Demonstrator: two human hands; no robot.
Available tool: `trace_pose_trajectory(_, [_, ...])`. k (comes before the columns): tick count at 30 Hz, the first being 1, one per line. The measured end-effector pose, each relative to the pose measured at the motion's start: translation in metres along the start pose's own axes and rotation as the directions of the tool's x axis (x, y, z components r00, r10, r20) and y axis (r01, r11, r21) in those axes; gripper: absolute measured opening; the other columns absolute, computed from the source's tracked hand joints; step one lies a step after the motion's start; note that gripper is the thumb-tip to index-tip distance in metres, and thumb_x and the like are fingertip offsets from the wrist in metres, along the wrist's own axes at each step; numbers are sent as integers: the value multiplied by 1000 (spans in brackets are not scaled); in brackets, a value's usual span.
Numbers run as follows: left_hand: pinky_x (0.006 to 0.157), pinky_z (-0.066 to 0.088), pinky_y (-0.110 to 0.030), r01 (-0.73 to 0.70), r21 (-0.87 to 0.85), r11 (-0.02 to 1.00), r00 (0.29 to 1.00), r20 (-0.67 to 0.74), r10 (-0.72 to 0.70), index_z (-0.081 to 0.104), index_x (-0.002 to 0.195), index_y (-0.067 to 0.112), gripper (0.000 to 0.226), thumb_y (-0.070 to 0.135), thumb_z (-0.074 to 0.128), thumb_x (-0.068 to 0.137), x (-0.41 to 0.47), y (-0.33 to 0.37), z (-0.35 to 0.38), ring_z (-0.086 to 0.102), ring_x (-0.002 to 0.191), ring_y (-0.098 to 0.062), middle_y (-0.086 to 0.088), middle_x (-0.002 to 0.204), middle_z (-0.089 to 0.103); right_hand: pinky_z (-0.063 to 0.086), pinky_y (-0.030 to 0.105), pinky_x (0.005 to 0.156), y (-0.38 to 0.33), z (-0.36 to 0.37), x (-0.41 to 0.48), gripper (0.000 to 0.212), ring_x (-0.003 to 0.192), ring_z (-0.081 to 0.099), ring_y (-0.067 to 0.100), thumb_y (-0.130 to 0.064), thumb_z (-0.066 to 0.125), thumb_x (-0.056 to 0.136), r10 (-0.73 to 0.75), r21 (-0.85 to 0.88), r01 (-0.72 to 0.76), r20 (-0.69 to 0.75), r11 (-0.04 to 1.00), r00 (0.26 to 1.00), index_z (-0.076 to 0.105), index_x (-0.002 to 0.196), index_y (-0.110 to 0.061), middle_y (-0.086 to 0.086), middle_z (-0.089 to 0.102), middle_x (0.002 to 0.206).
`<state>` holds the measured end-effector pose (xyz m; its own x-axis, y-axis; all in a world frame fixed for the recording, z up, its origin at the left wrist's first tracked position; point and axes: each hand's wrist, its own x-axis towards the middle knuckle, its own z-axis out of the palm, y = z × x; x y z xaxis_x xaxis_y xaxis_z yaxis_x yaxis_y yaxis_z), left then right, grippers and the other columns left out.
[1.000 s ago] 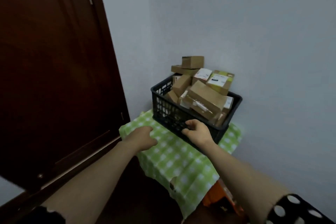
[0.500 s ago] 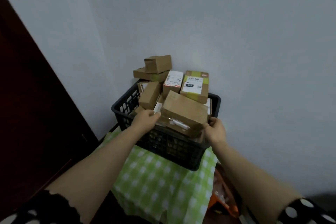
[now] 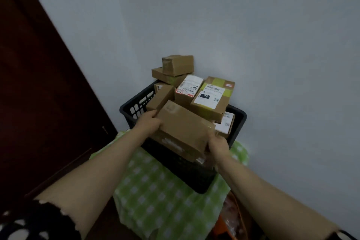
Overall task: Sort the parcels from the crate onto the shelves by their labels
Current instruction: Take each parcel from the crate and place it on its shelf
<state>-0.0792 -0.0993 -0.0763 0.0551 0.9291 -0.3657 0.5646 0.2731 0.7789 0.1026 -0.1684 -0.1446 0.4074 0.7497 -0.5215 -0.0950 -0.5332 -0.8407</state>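
Note:
A black plastic crate [image 3: 238, 121] heaped with several cardboard parcels stands on a green checked cloth. The nearest one, a large plain brown parcel [image 3: 182, 129], lies tilted over the crate's front edge. My left hand [image 3: 149, 122] grips its left end and my right hand [image 3: 218, 143] grips its right end. Behind it a parcel with a white "010" label [image 3: 211, 96] and a white-labelled box [image 3: 188, 88] lean on the heap. A small brown box [image 3: 177, 64] tops the stack. No shelves are in view.
The green checked cloth [image 3: 161, 197] covers a small table set in a corner of pale walls. A dark wooden door [image 3: 39, 103] fills the left side. Something orange [image 3: 224, 226] shows under the table at lower right.
My hands went from the cloth and crate front up to the large brown parcel and took hold of both ends. The parcel has since tipped toward me over the crate's front edge.

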Motion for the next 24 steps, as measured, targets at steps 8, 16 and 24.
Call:
trace_pose_trajectory(8, [63, 40, -27, 99, -385, 918, 948, -244, -204, 62, 83, 20, 22, 36, 48, 88, -61, -7, -72, 53, 68, -16, -1, 78, 58, 52, 42, 85, -52, 50, -38, 54, 101, 57, 19, -64, 43, 88, -40, 102, 1, 389, 995, 920, 52, 128, -29, 0, 60, 120])
trace_pose_trajectory(16, [84, 37, -34, 22, -529, 849, 866, -414, -280, 56, 84, 12, 15, 24, 63, 89, -112, -50, -124, 48, 94, -19, 0, 90, 56, 52, 34, 76, -68, 109, -80, 49, 96, 63, 19, -59, 45, 90, -162, 193, 70, 519, 979, 839, 61, 115, -20, 0, 66, 108])
trace_pose_trajectory(24, [83, 49, -28, -48, -475, 879, 867, -456, -199, 44, 139, 17, 68, -7, 61, 77, -156, -95, -170, 58, 103, -17, -3, 117, 63, 44, 34, 67, -67, 149, -116, 31, 81, 59, 13, -49, 53, 91, -170, 176, 74, 632, 982, 756, 61, 104, -23, -3, 65, 94])
